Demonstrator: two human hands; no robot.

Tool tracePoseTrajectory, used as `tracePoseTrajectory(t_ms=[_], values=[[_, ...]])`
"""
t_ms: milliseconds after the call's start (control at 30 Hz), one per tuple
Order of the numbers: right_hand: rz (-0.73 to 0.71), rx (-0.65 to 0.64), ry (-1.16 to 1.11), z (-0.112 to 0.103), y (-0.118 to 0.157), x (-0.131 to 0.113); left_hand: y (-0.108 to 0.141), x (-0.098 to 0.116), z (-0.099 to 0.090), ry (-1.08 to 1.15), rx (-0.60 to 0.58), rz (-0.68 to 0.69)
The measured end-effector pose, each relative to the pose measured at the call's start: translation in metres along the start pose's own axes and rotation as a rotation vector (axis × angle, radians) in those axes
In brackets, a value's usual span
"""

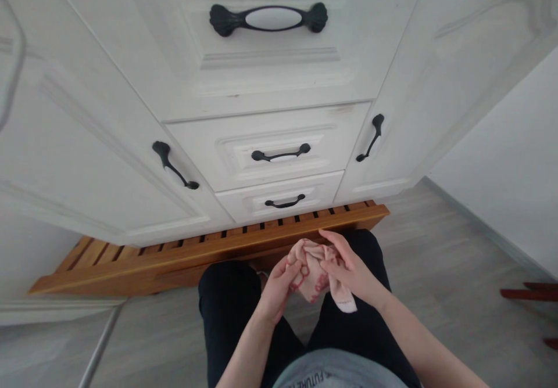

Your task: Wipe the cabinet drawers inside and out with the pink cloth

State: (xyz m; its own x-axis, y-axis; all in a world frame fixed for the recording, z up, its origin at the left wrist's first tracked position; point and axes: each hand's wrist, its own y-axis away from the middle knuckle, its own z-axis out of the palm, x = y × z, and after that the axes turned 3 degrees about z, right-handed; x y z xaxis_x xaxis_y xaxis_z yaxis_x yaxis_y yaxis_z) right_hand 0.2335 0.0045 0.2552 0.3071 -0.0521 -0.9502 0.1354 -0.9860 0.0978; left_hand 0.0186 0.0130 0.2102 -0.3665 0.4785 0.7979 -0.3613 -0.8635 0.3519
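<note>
A crumpled pink cloth [314,277] with red outline patterns is between my two hands, above my lap. My left hand [278,288] pinches its left edge between thumb and fingers. On the other side, my right hand [349,267] grips the bunched upper right part, the thumb lying over the fabric and the index finger stretched out. From below my right hand hangs a pale end of the cloth with faint small lettering.
Ahead stands a white cabinet [279,109] with dark handles, over a slatted wooden bench [209,248]. My knees, in dark trousers, are near the bench's edge. A metal pole [101,344] stands lower left; reddish wooden pieces [527,295] are at right.
</note>
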Motion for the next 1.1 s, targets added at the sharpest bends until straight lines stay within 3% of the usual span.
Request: tracePoseTrajectory(t_ms=[67,167,300,467,633,800,933,1100], values=[[0.083,-0.005,-0.007,-0.004,-0.003,0.006,0.001,0.003,-0.002,-0.015,0.011,0.018],[0.168,-0.113,0.013,-0.015,-0.006,0.005,-0.001,0.009,-0.006,-0.185,0.023,0.061],[0.153,-0.101,0.051,-0.029,-0.006,-0.011,-0.004,0.019,-0.017,-0.543,0.061,0.153],[0.081,-0.129,0.102,-0.033,-0.005,-0.029,-0.003,0.026,-0.022,-0.88,0.008,0.316],[0.036,-0.14,0.183,-0.042,-0.011,-0.035,0.005,0.039,-0.021,-0.828,-0.117,0.235],[0.126,-0.22,0.204,-0.052,-0.019,-0.03,0.009,0.051,-0.017,-0.595,-0.131,0.177],[0.162,-0.392,-0.028,-0.052,-0.019,-0.017,0.012,0.059,-0.011,-0.444,-0.132,0.083],[0.348,-0.335,-0.385,-0.036,-0.013,0.002,0.017,0.075,-0.009,-0.419,-0.187,0.064]])
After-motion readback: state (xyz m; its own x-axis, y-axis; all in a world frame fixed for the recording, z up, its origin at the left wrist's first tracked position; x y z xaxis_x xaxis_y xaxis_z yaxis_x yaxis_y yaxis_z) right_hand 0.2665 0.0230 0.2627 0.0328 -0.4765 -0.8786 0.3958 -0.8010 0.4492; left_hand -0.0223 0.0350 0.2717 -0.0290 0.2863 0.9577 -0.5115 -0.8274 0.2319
